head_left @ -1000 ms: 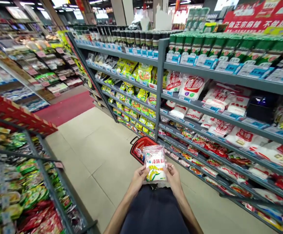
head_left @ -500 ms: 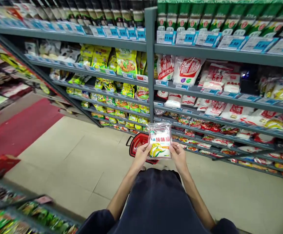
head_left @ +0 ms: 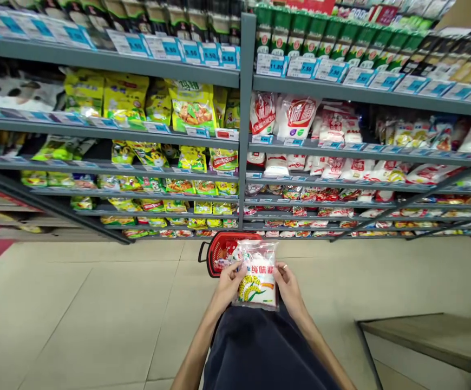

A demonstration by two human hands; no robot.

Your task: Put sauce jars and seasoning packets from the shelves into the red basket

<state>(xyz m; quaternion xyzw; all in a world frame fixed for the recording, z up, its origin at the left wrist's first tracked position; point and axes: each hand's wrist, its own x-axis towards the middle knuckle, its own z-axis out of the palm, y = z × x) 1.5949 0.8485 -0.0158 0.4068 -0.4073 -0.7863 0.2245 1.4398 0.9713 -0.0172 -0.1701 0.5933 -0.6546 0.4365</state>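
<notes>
Between my two hands is a clear plastic bag of MSG (head_left: 257,276), white inside, with red lettering and a yellow corn picture facing up. My left hand (head_left: 229,284) pinches its left edge between thumb and fingers. On the opposite edge, my right hand (head_left: 290,287) has the same sort of pinch and wears a ring. The bag hangs in front of my dark top. Just beyond it, a red shopping basket (head_left: 212,255) with a black handle rests on the floor, partly hidden by the bag; some packets show inside.
Tall grey shelves (head_left: 247,124) stand ahead. Yellow seasoning pouches (head_left: 195,105) fill the left side, white MSG bags (head_left: 296,116) the right. Green-capped shakers (head_left: 300,32) line the upper right shelf. A low stand's corner (head_left: 418,325) juts in at lower right.
My view has turned to the right and levelled against the shelves. The bag sits lower in the picture, still in both hands. More of the basket's contents shows, and the low stand has come into view.
</notes>
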